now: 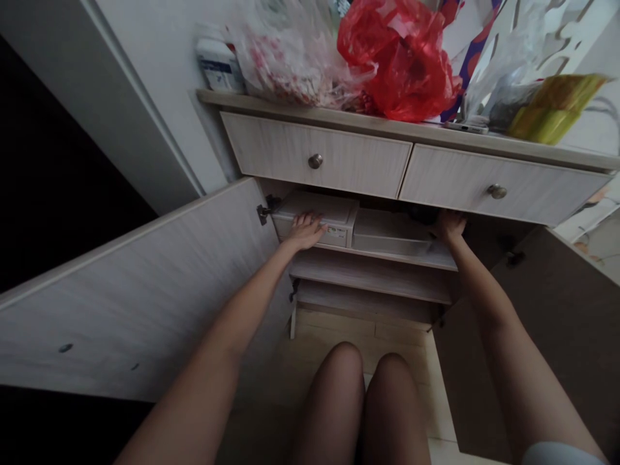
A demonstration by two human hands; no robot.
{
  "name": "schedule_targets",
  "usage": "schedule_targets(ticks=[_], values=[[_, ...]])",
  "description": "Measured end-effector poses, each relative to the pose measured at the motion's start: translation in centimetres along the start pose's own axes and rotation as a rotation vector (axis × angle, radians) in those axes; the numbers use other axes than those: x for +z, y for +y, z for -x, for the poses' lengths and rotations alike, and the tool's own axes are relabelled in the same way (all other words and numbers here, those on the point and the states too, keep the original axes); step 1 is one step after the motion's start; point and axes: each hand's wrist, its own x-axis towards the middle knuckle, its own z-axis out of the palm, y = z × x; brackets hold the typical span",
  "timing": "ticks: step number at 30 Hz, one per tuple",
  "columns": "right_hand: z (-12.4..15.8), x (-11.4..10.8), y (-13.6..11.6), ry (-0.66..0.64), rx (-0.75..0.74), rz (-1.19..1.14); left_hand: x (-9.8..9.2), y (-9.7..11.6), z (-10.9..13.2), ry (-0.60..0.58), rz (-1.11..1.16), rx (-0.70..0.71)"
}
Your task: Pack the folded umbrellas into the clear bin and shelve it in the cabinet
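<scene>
My left hand lies with spread fingers on the front edge of a white box that has a small label. The box sits on the top shelf inside an open cabinet. Beside it stands a translucent white bin, to the right. My right hand reaches into the cabinet's right side, under the drawers, close to a dark object. Shadow and the drawer edge hide its fingertips, so what it touches cannot be made out.
Cabinet doors stand open at the left and right. Two closed drawers are above. On the cabinet top are a white bottle, a red plastic bag, a clear bag and a yellow packet. Lower shelves run below.
</scene>
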Motion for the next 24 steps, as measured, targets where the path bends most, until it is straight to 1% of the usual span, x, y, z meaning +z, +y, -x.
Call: schedule_targets(ticks=[3, 5, 7, 9, 11, 14, 16, 17, 18, 19, 20, 21, 22, 23, 24], values=[[0.5, 0.4, 2.8, -0.112, 0.390, 0.066, 0.1, -0.1, -0.2, 0.001, -0.002, 0.000], [1.0, 1.2, 4.3, -0.213, 0.544, 0.065, 0.3, -0.2, -0.3, 0.006, -0.002, 0.002], [1.4, 2.3, 5.4, -0.262, 0.610, 0.061, 0.4, -0.3, -0.3, 0.010, 0.002, 0.007], [1.7, 3.5, 6.0, -0.261, 0.627, 0.065, 0.4, -0.4, -0.3, 0.012, 0.003, 0.012], [1.5, 4.2, 6.1, -0.249, 0.633, 0.067, 0.3, -0.3, -0.2, 0.007, 0.003, 0.009], [1.2, 4.5, 5.4, -0.206, 0.613, 0.057, 0.0, -0.1, -0.1, -0.015, 0.005, -0.007], [1.4, 4.3, 4.4, -0.095, 0.554, 0.046, -0.2, 0.1, -0.1, -0.027, 0.002, -0.016], [1.7, 4.2, 3.8, -0.022, 0.476, 0.032, -0.3, 0.1, -0.1, -0.031, 0.000, -0.017], [2.2, 4.0, 3.1, 0.041, 0.352, 0.012, -0.3, 0.1, -0.1, -0.032, 0.000, -0.016], [2.9, 4.0, 2.5, 0.078, 0.185, -0.010, -0.3, 0.1, -0.1, -0.032, 0.001, -0.014], [3.6, 3.9, 1.8, 0.086, -0.007, -0.022, -0.3, 0.1, -0.1, -0.034, 0.002, -0.011], [4.4, 4.0, 1.2, 0.065, -0.195, -0.017, -0.4, 0.1, -0.1, -0.036, 0.005, -0.010], [5.3, 4.0, 0.8, 0.030, -0.342, 0.008, -0.4, 0.0, -0.2, -0.041, 0.006, -0.010], [6.0, 4.0, 0.4, -0.007, -0.427, 0.048, -0.5, 0.0, -0.2, -0.046, 0.006, -0.011], [6.7, 4.0, 0.1, -0.039, -0.453, 0.093, -0.5, 0.1, -0.2, -0.053, 0.006, -0.011]])
